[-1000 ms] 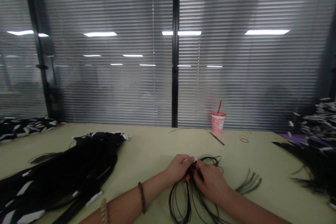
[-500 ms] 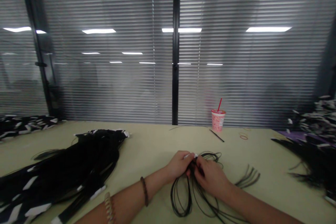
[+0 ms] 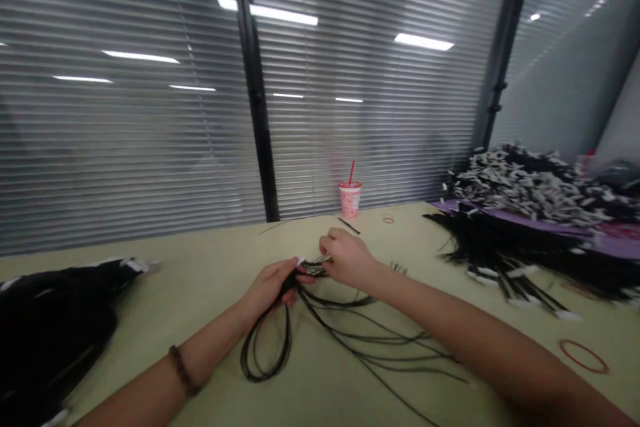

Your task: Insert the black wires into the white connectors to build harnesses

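Observation:
My left hand (image 3: 274, 283) is closed around a bundle of thin black cables (image 3: 267, 370), near a small white end piece. Loops of the bundle hang below it, and loose strands spread to the right over the table. To the right and slightly higher, my right hand (image 3: 347, 257) has its fingers curled at the cables beside the left hand's grip. Its fingertips are partly hidden, and the cables run under that hand.
A pink cup (image 3: 350, 201) with a red straw stands by the blinds, near a thin black stick (image 3: 349, 225). Black cable piles lie at left (image 3: 55, 340) and right (image 3: 525, 253). A red rubber band (image 3: 583, 356) lies at the right on the pale table (image 3: 200, 280).
The view has turned to the right. My hands have moved farther apart, with the right hand shifted away from the white end piece along the cables.

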The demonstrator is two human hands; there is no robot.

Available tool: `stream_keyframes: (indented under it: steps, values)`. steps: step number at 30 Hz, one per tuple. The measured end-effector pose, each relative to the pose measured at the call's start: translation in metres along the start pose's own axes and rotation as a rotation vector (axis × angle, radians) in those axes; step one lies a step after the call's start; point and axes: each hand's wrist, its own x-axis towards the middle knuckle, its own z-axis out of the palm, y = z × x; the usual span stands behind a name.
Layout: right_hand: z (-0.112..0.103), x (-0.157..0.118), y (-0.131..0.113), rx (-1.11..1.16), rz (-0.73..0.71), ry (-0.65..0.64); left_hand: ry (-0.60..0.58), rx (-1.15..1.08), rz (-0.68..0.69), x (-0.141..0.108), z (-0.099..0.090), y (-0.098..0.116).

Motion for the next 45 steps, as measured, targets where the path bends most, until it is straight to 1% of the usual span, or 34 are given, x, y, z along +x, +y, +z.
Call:
stream_keyframes:
  steps: [2,4,6,8,10,14,17,22,24,25,27,30,33,35,38,39,42,45]
  values:
    - [-0.003,0.004,0.01,0.065,-0.001,0.059,0.034,0.007,0.012,-0.001,0.0,0.009]
    - [-0.001,0.007,0.021,0.19,0.012,0.064,0.052,0.001,0.018,-0.003,-0.001,0.02]
    - [0.003,0.011,0.031,0.357,0.022,-0.004,0.058,-0.041,0.038,-0.003,-0.002,0.029]
    - [0.009,0.014,0.04,0.555,0.005,-0.126,0.048,-0.083,0.063,-0.002,-0.005,0.035]
    - [0.014,0.017,0.046,0.721,0.001,-0.217,0.036,-0.098,0.08,-0.001,-0.008,0.036]
    - [0.016,0.019,0.05,0.915,0.053,-0.273,0.032,-0.088,0.092,0.003,-0.011,0.034]
    - [0.009,0.019,0.053,1.059,0.074,-0.31,0.027,-0.074,0.075,0.006,-0.013,0.032]
    - [-0.006,0.018,0.057,1.198,0.133,-0.345,0.026,-0.028,0.065,0.005,-0.015,0.036]
    - [-0.011,0.017,0.055,1.185,0.139,-0.331,0.048,-0.019,0.089,0.002,-0.013,0.04]
    - [-0.013,0.016,0.053,1.134,0.134,-0.318,0.059,-0.017,0.098,0.001,-0.012,0.043]
    - [-0.015,0.014,0.046,0.945,0.098,-0.298,0.062,0.0,0.094,-0.002,-0.008,0.048]
    - [-0.013,0.011,0.032,0.609,-0.033,-0.256,0.039,0.083,0.065,-0.005,-0.002,0.053]
    - [-0.009,0.009,0.018,0.444,-0.157,-0.182,0.025,0.184,0.064,-0.008,0.003,0.053]
    - [-0.008,0.008,0.012,0.423,-0.182,-0.137,0.023,0.234,0.074,-0.01,0.006,0.051]
    - [-0.007,0.007,0.005,0.453,-0.173,-0.089,0.021,0.291,0.093,-0.014,0.011,0.05]
    - [-0.007,0.007,0.005,0.464,-0.181,-0.097,0.018,0.305,0.103,-0.015,0.012,0.05]
    - [-0.009,0.008,0.006,0.486,-0.242,-0.174,0.006,0.347,0.122,-0.018,0.016,0.052]
    - [-0.011,0.01,0.01,0.472,-0.27,-0.191,0.0,0.353,0.123,-0.02,0.017,0.056]
